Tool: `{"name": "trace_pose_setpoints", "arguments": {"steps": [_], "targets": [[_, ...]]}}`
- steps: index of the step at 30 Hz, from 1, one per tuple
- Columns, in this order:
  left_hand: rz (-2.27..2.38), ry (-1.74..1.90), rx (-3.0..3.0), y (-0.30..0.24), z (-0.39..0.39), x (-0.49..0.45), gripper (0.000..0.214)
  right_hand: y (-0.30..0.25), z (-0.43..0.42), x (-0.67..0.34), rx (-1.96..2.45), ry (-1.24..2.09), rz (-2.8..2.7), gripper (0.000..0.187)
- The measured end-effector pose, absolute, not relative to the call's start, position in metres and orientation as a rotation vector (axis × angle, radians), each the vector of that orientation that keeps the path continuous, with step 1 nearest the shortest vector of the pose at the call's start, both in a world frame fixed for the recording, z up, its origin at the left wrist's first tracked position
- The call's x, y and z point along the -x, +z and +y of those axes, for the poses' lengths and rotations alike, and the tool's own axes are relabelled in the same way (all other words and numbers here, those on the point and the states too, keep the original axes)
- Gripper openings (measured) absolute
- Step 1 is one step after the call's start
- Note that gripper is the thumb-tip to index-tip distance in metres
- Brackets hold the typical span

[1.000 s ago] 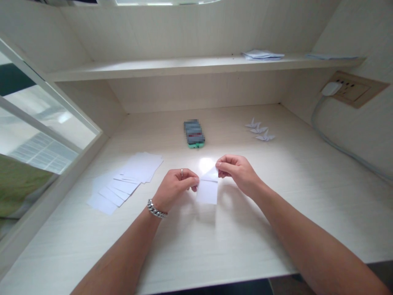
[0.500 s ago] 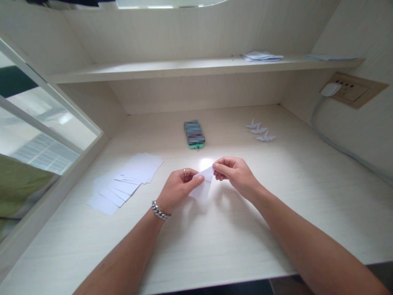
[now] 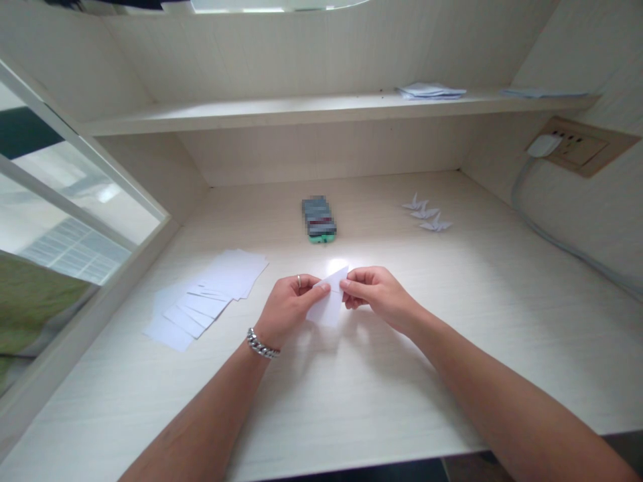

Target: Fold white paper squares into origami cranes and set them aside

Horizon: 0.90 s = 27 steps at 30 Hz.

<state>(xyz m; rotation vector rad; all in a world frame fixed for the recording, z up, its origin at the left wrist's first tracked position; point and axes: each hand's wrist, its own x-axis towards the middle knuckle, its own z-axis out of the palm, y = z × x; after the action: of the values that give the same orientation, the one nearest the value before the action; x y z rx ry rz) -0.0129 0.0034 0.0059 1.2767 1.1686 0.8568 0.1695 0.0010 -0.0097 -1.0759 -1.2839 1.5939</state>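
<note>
A small folded sheet of white paper (image 3: 326,306) is held between my two hands, just over the desk. My left hand (image 3: 290,301) pinches its left side, thumb on top; a ring and a chain bracelet are on this hand and wrist. On the paper's right edge, my right hand (image 3: 374,289) is closed with thumb and forefinger. The other fingers curl underneath, partly hidden. Beyond the right hand, several small folded paper cranes (image 3: 426,213) stand in a row on the desk.
Loose white sheets (image 3: 211,294) lie fanned out at the left. A blurred phone-like object (image 3: 319,219) with a green end lies at the back middle. Folded papers (image 3: 432,91) rest on the shelf (image 3: 281,112). A cable runs from the wall socket (image 3: 583,147) down the right side.
My right hand has slid down from the paper's top right corner to its right edge, leaving the pointed corner exposed. The left hand has hardly moved.
</note>
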Motion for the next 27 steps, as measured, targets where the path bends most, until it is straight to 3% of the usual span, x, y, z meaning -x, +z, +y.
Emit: {"name": "trace_pose_setpoints", "arguments": {"steps": [13,27], "targets": [[1.045,0.892,-1.268,0.0038,0.0034,0.0144,0.021,-0.0085,-0.0015,-0.1687,1.080,1.521,-1.413,0.033],[1.038,0.884,-1.367,0.0015,0.0007,0.0125,0.022,-0.0061,-0.0014,-0.1671,1.054,1.503,-1.314,0.025]]}}
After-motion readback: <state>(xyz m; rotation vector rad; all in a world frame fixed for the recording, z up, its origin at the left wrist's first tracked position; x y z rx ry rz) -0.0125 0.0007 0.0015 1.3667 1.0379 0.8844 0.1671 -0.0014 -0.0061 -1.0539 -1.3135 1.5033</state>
